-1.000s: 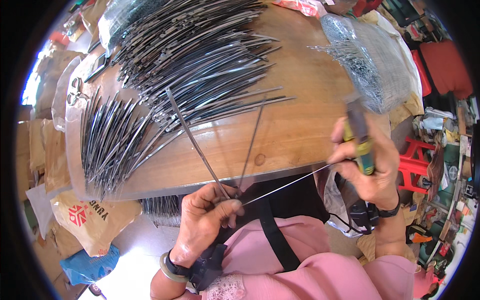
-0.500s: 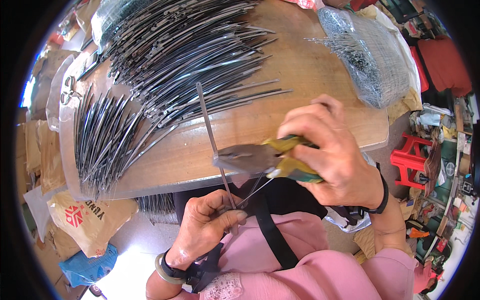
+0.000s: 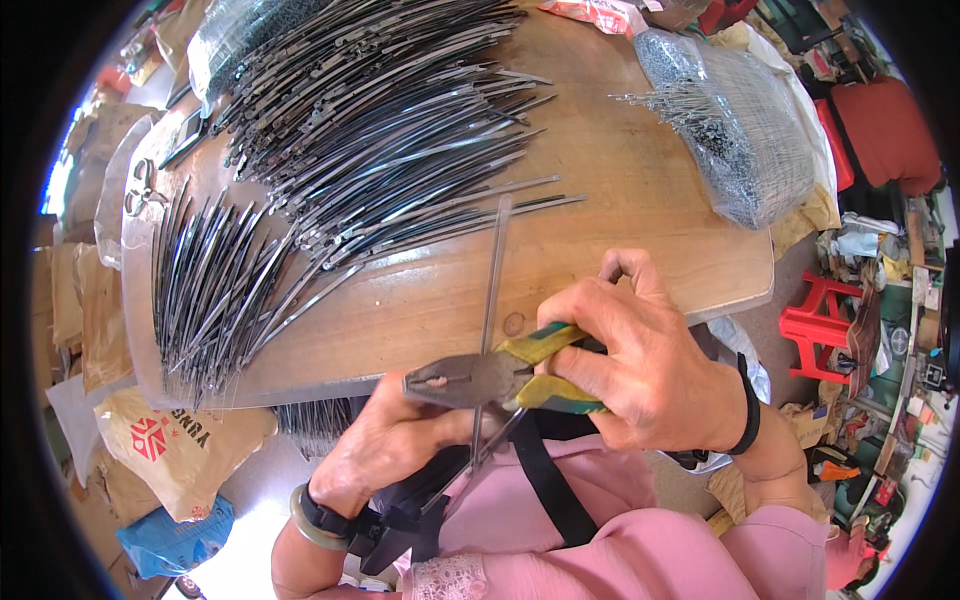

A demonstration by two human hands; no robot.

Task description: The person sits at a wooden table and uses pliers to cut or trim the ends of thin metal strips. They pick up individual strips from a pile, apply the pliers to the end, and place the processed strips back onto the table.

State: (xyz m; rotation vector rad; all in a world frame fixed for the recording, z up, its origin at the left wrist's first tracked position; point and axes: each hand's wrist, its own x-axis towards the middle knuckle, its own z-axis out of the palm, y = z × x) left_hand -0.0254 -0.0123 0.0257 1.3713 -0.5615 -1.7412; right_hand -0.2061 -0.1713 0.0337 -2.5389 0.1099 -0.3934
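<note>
pliers (image 3: 463, 381) lower, left fingers (image 3: 448, 430) and tabletop (image 3: 610, 230) behind

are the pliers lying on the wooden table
No, the right hand grips the pliers by their yellow-and-green handles.

Left hand (image 3: 382, 445) low; right hand (image 3: 655, 375) higher, curled.

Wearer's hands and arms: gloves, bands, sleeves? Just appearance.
Both hands ungloved. Above the left hand: a black wristband, a pale, smooth round bangle and a dark boxy module at the wrist. Above the right hand: a slim black band. Right sleeve is plain pink, forearm bare below it; pale pink lace trim shows beside the left forearm.
</note>
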